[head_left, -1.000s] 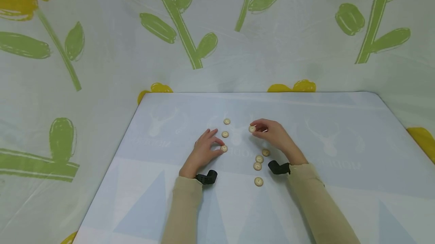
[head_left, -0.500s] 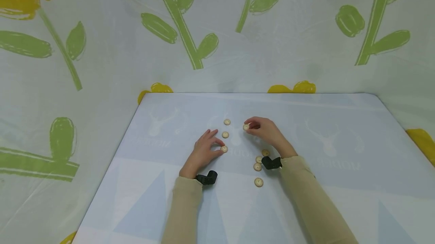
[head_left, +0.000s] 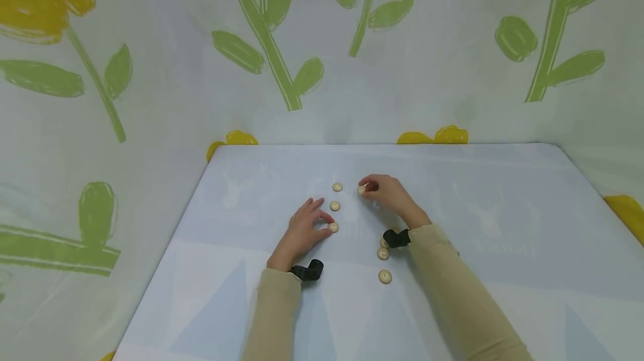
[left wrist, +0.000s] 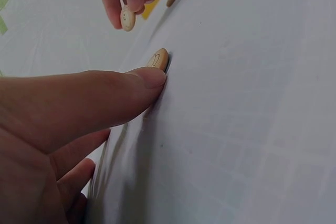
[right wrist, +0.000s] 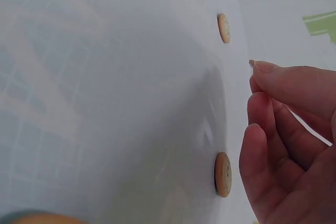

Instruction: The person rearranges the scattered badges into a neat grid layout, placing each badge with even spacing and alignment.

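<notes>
My left hand (head_left: 301, 233) rests low at the table, thumb and index finger pinching the edges of a small round wooden disc (head_left: 333, 227) with dark marks on its face. In the left wrist view that disc (left wrist: 158, 59) shows just past the thumb tip. Raised over the table to the right, my right hand (head_left: 392, 195) holds another such disc (head_left: 361, 189) between thumb and fingertips; the left wrist view shows this disc (left wrist: 127, 18) with small dark dots. Two more discs lie beyond the left hand's one, a middle disc (head_left: 335, 206) and a far disc (head_left: 337, 187).
Below the right forearm lie several more discs, among them a near disc (head_left: 385, 276) and a disc (head_left: 383, 253); the black wrist camera (head_left: 396, 238) partly hides others. The pale patterned table (head_left: 226, 271) meets a flower-printed curtain (head_left: 352, 98) at the back.
My right hand has moved left with its disc, nearer the far disc in the column. Its wrist camera now overlaps some discs. My left hand keeps its place; the head view has tilted slightly.
</notes>
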Motion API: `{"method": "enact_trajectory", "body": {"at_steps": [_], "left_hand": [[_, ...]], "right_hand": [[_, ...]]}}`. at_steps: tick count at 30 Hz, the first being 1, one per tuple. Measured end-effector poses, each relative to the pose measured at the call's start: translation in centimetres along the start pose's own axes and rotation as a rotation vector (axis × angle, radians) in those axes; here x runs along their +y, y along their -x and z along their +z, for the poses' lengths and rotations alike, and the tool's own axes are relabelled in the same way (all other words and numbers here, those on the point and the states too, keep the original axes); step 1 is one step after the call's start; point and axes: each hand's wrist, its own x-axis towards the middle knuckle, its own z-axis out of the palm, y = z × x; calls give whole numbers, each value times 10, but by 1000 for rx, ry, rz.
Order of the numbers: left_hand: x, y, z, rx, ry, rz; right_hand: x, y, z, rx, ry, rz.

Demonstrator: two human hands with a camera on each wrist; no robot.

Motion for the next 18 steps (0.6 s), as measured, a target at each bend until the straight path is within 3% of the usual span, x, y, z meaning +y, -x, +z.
{"method": "enact_trajectory", "body": {"at_steps": [18], "left_hand": [[0,2,0,4,7,0]], "right_hand": [[-5,-15,9,-43,68,16]]}}
